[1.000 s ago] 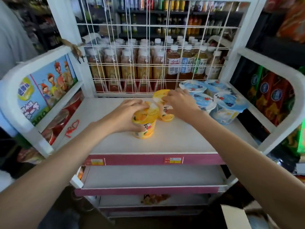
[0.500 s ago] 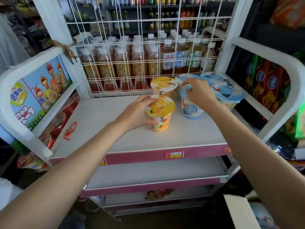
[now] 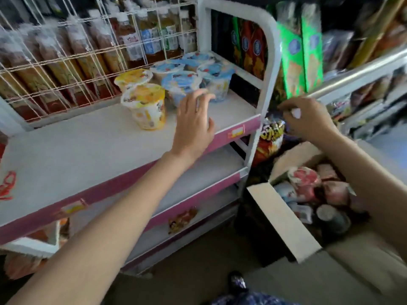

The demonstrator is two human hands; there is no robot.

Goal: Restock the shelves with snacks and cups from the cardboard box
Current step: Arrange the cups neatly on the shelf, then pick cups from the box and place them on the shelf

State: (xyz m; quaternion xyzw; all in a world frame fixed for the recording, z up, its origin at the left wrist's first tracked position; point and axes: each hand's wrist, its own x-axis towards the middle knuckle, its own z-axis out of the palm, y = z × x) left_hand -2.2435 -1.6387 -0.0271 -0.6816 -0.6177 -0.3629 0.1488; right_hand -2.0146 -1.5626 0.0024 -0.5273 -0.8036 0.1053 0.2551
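One head-worn wide-angle cam, no 2nd view, so no overlap to tell. It looks fwd and down from above the person's arms, aimed right of the rack w/ frame tilted: top shelf (image 3: 92,148) runs across the left half, close, the cups (image 3: 145,104) on it within arm's reach, the wire grid (image 3: 72,60) w/ bottles just behind. Left hand (image 3: 193,119) sits near centre over the shelf front, right hand (image 3: 308,119) upper right above the cardboard box (image 3: 284,219), which lies low right on the floor; edges bend and the pic is motion-blurred.
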